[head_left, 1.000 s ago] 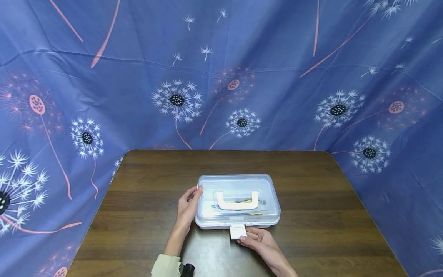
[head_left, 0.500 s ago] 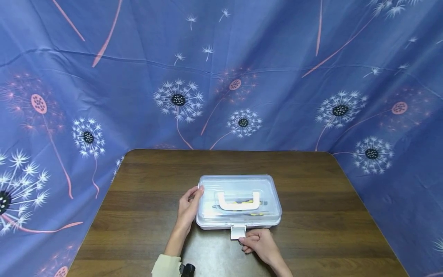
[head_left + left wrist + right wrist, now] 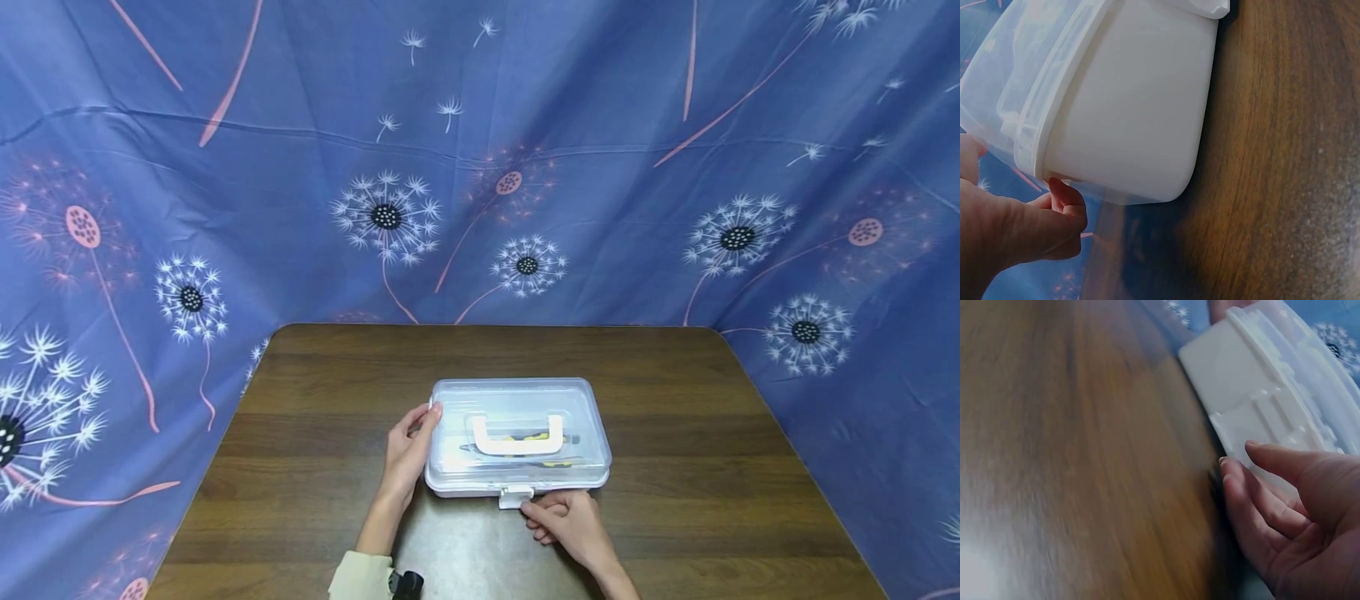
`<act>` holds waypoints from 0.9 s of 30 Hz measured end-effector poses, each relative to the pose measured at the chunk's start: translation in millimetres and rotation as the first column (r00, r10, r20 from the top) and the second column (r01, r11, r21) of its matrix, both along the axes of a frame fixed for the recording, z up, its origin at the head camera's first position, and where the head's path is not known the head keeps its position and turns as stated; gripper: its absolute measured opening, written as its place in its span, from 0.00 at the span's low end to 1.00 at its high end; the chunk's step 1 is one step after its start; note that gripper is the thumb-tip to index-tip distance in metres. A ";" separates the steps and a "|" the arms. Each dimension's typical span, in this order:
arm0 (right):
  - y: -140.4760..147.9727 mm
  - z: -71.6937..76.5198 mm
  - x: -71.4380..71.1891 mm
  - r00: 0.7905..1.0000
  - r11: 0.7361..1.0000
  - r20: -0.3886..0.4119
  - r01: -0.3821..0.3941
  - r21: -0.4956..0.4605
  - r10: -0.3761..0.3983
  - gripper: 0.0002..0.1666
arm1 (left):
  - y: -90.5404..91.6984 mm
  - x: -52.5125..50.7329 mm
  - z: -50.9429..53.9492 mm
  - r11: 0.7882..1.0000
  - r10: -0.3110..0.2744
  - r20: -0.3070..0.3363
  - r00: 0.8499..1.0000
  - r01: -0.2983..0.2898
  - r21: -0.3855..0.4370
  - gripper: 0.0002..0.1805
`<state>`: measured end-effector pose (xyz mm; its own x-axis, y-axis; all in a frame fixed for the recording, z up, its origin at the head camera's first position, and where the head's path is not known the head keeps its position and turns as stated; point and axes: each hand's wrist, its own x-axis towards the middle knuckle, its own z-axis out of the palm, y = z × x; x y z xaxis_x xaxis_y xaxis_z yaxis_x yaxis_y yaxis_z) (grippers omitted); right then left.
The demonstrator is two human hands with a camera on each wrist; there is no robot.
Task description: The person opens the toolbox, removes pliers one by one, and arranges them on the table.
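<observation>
Right hand (image 3: 566, 525) seen low, right of centre, its wrist crossing the near edge of view. Level with that wrist, well to the left, a pale sleeve (image 3: 358, 577) and a small black device (image 3: 407, 585) are noted on the left forearm. By the right hand, the latch (image 3: 514, 498) is held at its right end: thumb laid on the flap, fingers bent in below, little space left between them. Latch flap is tilted outward from the middle of the box's near side.

Left hand (image 3: 405, 458) is closed round the left end of the box (image 3: 517, 407); thumb placed on the lid, and, in the left wrist view, a curled finger tucked against the rim. White base (image 3: 1135, 106) and translucent lid are seen together, lid seated on top. Box is set flat on the bench (image 3: 675, 433), long side facing the near edge.

On the lid, a white handle (image 3: 517, 447) is folded toward the near side. Beneath, yellow-and-black tools (image 3: 536, 436) are made out through the plastic; kinds cannot be told. Dark wood grain is shown on the bench. Beyond, its far edge is backed by blue cloth (image 3: 600, 108), printed with white and pink dandelions.
</observation>
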<state>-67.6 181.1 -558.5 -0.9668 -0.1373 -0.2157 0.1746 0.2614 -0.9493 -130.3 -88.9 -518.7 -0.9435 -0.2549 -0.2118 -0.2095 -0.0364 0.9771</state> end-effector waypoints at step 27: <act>66.8 22.7 -7.1 0.828 0.947 -0.546 0.266 0.179 -0.129 0.44 | -6.7 -3.1 -0.3 0.997 -0.064 0.012 0.998 0.064 0.038 0.40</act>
